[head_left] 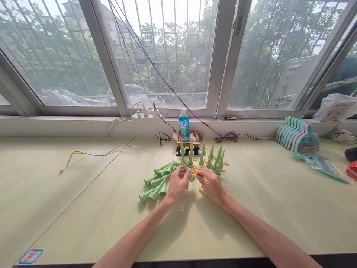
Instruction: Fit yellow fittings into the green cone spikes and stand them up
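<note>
— Cable [69,160] logged far left on the table [83,208]: thin, white, yellow-tipped plug, lying loose. Is anything obstructing the hands?
— Nothing is seen on the near side. A heap of lying spikes [157,182] is noted just left of the left hand [176,186]: hollow green plastic cones, matte, with round collars, touching one another.
— Finger state?
— The left hand's fingers are closed round one green spike [190,175], which is held between both hands, just over the table. The fingertips of the right hand [213,186] are pinched narrow on a small yellow piece [198,175] at that spike. Exact contact cannot be told; the parts are too small.
— Behind?
— Loose yellow parts [195,169] are scattered just beyond the fingers. Upright spikes [212,156] are stood in a cluster behind them, tips up, some with yellow pegs at the side. A blue-labelled bottle [183,126] and a cardboard box [195,138] are set further back, at the sill.
— Right side?
— Red and black wires [228,137] are bunched by the sill. Pastel packs [295,134] are stacked on edge far right, well apart from the hands: flat, round-topped, glossy.
</note>
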The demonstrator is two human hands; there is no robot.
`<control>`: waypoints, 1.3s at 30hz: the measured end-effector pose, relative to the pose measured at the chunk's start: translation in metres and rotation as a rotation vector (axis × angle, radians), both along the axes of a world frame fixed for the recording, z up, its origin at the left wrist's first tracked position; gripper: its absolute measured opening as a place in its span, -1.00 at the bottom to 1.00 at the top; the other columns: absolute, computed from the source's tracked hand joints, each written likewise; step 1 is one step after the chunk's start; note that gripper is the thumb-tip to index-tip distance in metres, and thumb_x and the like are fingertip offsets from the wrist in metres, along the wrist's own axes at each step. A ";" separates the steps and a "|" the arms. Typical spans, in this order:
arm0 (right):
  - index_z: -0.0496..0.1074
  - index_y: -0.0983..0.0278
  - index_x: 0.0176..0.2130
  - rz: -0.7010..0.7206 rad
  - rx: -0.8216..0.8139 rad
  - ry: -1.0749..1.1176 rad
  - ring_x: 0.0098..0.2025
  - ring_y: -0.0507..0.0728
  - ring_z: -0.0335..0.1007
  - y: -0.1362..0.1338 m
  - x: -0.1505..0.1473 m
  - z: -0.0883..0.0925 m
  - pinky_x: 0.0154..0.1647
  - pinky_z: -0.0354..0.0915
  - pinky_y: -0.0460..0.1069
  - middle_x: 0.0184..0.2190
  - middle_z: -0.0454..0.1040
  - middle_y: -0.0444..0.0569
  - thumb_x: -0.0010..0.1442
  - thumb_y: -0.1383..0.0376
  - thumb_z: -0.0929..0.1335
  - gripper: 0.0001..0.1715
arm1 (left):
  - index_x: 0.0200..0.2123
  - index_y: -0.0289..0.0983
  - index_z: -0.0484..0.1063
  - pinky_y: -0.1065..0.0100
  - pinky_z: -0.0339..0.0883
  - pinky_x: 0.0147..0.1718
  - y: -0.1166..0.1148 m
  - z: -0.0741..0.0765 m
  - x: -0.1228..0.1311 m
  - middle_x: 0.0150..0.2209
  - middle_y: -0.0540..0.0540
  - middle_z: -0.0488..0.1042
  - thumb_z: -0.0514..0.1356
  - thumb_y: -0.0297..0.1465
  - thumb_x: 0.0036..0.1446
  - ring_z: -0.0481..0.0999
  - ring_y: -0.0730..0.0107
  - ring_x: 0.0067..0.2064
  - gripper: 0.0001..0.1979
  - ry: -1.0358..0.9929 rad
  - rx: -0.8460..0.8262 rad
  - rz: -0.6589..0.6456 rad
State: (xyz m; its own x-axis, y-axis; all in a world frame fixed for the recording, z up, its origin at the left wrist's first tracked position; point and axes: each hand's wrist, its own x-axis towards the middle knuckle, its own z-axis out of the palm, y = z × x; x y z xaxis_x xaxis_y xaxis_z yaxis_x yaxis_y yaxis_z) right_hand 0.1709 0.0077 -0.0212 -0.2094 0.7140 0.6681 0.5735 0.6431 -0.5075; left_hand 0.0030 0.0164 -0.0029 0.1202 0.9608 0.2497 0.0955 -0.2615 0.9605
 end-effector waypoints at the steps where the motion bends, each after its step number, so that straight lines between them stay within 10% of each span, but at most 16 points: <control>1: 0.43 0.22 -0.26 -0.001 0.000 0.000 -0.27 0.15 0.40 0.000 0.000 0.000 -0.22 0.34 0.04 -0.36 0.48 -0.04 0.37 0.27 0.24 -0.79 | -0.38 -0.25 0.20 0.49 0.24 -0.72 -0.001 0.000 0.000 -0.42 0.04 0.33 0.18 -0.09 0.17 0.32 0.59 -0.64 -0.65 0.006 0.003 0.003; 25: 0.45 0.21 -0.25 0.029 0.010 -0.005 -0.29 0.14 0.40 0.002 0.001 -0.004 -0.25 0.34 0.02 -0.35 0.48 -0.03 0.39 0.26 0.22 -0.75 | -0.44 -0.20 0.12 0.48 0.02 -0.68 -0.007 0.004 0.002 -0.67 0.16 0.16 0.17 -0.06 0.16 0.17 0.55 -0.70 -0.61 0.170 0.045 0.034; 39: 0.43 0.22 -0.28 0.014 -0.037 -0.019 -0.32 0.14 0.37 0.004 0.002 -0.006 -0.27 0.33 0.02 -0.38 0.50 -0.06 0.36 0.30 0.26 -0.82 | -0.32 -0.25 0.27 0.49 0.02 -0.61 -0.008 -0.002 0.005 -0.49 0.04 0.32 0.10 -0.18 0.26 0.25 0.54 -0.56 -0.75 0.141 0.097 -0.034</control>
State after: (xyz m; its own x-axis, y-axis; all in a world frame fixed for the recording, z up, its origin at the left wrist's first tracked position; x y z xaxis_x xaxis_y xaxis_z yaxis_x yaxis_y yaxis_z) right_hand 0.1732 0.0118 -0.0273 -0.2324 0.7350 0.6370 0.5741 0.6323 -0.5202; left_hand 0.0076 0.0081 -0.0048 0.1932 0.9276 0.3196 0.2173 -0.3581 0.9080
